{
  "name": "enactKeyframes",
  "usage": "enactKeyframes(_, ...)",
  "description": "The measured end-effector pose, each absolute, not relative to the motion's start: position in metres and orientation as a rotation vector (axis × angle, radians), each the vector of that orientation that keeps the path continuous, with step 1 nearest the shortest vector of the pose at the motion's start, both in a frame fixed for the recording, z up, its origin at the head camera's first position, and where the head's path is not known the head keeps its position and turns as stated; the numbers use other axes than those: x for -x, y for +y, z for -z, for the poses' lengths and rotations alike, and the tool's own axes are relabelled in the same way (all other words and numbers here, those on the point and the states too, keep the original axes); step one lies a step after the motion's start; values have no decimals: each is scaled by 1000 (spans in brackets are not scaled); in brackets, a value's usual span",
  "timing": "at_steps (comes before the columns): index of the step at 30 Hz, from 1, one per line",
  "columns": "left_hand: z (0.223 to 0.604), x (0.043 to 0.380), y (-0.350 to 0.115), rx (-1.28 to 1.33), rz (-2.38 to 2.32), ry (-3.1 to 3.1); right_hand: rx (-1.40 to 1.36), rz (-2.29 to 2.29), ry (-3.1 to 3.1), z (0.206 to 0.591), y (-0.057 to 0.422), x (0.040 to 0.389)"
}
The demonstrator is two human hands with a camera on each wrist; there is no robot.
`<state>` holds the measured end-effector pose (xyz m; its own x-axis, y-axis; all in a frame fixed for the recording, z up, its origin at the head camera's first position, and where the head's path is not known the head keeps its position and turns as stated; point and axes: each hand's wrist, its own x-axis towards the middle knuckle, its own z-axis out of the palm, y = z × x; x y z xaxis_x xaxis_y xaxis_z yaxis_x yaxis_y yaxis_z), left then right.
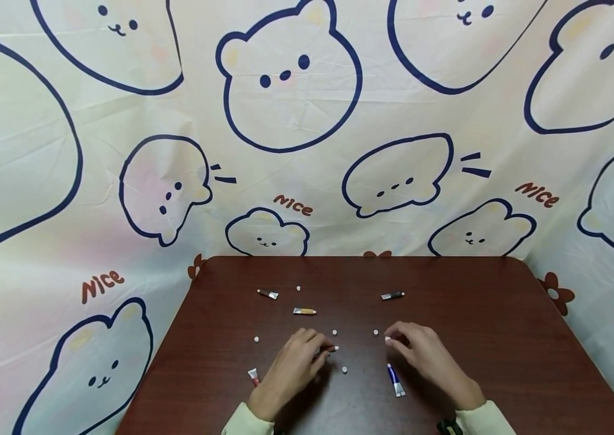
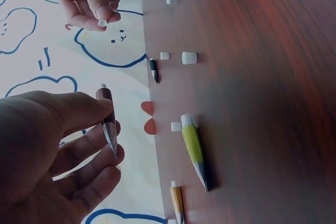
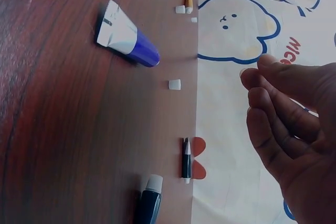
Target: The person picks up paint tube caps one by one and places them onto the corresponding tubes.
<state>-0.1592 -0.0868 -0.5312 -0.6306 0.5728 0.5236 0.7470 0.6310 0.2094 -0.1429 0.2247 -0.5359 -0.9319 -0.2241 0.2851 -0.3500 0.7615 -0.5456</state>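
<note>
My left hand point(image 1: 296, 365) is over the middle of the table, pinching a small dark brown paint tube point(image 2: 107, 114) between thumb and fingers, its white tip pointing right in the head view. To the right, my right hand point(image 1: 428, 351) pinches a small white cap point(image 1: 387, 338) at its fingertips; in the right wrist view the fingers hide that cap. A blue paint tube point(image 1: 396, 380) lies just below the right hand. Beside the left wrist is a red tube point(image 1: 254, 377), partly covered. A yellow-green tube point(image 2: 193, 148) lies on the table in the left wrist view.
Loose white caps point(image 1: 375, 333) are scattered over the brown table point(image 1: 518, 362). Farther back lie a brown tube point(image 1: 268, 294), an ochre tube point(image 1: 305, 311) and a black tube point(image 1: 392, 295). Another dark tube point(image 3: 149, 203) shows low in the right wrist view. A printed cloth point(image 1: 290, 109) hangs behind.
</note>
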Motion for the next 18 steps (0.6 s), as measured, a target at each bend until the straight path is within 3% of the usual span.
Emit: enactKeyframes(18, 535, 154, -76, 1099, 562, -2427, -576, -972, -2722, 536, 211, 147)
